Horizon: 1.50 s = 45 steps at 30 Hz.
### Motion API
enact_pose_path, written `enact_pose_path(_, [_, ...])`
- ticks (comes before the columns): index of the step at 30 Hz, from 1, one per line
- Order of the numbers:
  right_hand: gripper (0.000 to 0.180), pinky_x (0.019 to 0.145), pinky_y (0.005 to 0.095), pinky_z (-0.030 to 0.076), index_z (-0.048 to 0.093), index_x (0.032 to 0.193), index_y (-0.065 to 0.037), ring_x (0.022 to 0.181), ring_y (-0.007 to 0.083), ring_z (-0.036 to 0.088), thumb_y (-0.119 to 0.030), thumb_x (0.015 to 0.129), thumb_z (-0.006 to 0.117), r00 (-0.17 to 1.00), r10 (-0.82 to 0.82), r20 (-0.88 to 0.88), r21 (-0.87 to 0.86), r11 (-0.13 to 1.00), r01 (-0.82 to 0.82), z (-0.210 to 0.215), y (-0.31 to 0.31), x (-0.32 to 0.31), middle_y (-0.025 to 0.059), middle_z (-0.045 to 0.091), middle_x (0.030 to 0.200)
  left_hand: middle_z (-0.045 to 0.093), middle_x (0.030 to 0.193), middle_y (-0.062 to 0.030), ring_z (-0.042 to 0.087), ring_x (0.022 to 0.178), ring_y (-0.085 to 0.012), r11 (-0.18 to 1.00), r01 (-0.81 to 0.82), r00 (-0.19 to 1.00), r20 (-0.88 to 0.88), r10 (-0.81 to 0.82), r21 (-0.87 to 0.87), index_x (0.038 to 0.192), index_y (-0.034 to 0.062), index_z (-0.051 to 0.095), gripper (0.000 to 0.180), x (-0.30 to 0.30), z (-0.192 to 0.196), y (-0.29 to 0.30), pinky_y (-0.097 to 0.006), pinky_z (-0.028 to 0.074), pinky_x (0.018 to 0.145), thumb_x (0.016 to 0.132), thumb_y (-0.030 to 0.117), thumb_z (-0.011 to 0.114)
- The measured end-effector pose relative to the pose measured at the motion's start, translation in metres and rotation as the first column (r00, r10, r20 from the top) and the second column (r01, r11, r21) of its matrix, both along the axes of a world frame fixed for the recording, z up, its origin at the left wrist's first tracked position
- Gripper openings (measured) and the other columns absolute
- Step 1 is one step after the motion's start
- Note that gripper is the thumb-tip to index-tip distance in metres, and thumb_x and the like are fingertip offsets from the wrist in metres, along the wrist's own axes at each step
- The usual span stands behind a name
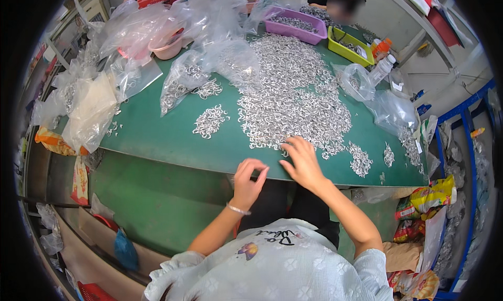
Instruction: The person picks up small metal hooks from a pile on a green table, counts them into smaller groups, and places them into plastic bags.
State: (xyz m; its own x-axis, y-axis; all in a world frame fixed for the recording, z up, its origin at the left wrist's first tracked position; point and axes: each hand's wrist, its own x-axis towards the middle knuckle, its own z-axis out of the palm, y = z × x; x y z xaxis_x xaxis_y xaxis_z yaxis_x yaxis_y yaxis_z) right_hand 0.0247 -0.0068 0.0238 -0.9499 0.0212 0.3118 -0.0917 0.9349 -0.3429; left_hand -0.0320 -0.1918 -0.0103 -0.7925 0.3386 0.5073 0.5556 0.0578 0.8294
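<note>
A wide heap of small silvery curved metal pieces [298,102], hook-like in shape, covers the middle of the green table [173,138]. My right hand [304,163] reaches over the heap's near edge, thumb and fingers apart, fingertips at the pieces. To its left, by the table's front edge, my left hand [248,183] is closed, its fingers curled toward the thumb. Whatever it may hold is too small or hidden to name. Smaller piles of the same pieces lie to the left [210,121] and right [360,160] of the heap.
Clear plastic bags [183,81] crowd the table's left and far side. A purple basket [296,26] and a yellow-green basket [350,47] stand far right, near a white bottle [382,69]. Another bag [395,112] lies on the right. People sit across the table.
</note>
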Motion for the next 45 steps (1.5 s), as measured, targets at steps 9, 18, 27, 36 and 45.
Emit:
enact_pose_path(9, [0.047,0.108,0.0561,0.025,0.054,0.130,-0.022,0.136,0.0351,0.030,-0.033,0.085,0.065,0.992,-0.004,0.122,0.169,0.985,-0.017,-0.011,0.066,0.022,0.0065,0.041,0.142,0.062,0.101,-0.0052,0.058,0.098,-0.0268,0.908,0.203,0.928,-0.224,-0.298,-0.368,0.092,0.0059,0.064,0.017,-0.040,0.002,0.064,-0.038,0.043,0.085,0.077,0.003,0.070])
enact_pose_path(18, [0.040,0.109,0.0518,0.029,0.054,0.127,-0.010,0.134,0.0307,0.037,-0.013,0.088,0.060,0.997,-0.010,0.074,0.000,1.000,0.010,-0.024,0.105,0.002,0.0077,0.047,0.136,0.031,0.150,-0.0061,0.022,0.138,-0.0369,0.535,-0.031,0.866,-0.290,-0.407,-0.844,0.140,0.0179,0.042,0.066,-0.055,0.007,0.098,-0.065,0.022,0.104,0.083,0.042,0.065])
enact_pose_path(27, [0.045,0.107,0.0513,0.031,0.057,0.125,-0.012,0.133,0.0337,0.037,0.002,0.082,0.055,0.996,-0.093,0.012,0.027,0.995,0.093,-0.020,0.161,-0.030,0.0089,0.048,0.135,0.042,0.141,-0.0084,0.036,0.129,-0.0334,0.591,-0.110,0.900,-0.332,-0.282,-0.799,0.135,0.0159,0.048,0.059,-0.079,0.012,0.161,-0.056,0.029,0.102,0.083,0.036,0.066])
enact_pose_path(36, [0.044,0.104,0.0460,0.032,0.053,0.126,-0.003,0.129,0.0367,0.039,-0.015,0.085,0.062,0.955,-0.298,-0.012,-0.161,0.943,0.292,-0.020,0.171,-0.070,0.0168,0.048,0.133,0.042,0.140,-0.0126,0.037,0.130,-0.0364,0.628,-0.001,0.858,-0.323,-0.399,-0.778,0.134,0.0075,0.046,0.046,-0.127,0.005,0.224,-0.060,0.027,0.105,0.090,0.016,0.056])
enact_pose_path(45, [0.052,0.107,0.0503,0.031,0.049,0.130,-0.001,0.133,0.0378,0.035,-0.015,0.083,0.067,0.985,0.071,0.154,-0.238,0.971,-0.033,0.008,0.121,-0.003,0.0164,0.046,0.136,0.041,0.141,-0.0134,0.033,0.134,-0.0345,0.539,0.203,0.811,-0.167,-0.560,-0.817,0.131,0.0019,0.046,0.050,-0.073,0.026,0.142,-0.052,0.026,0.109,0.085,0.012,0.060])
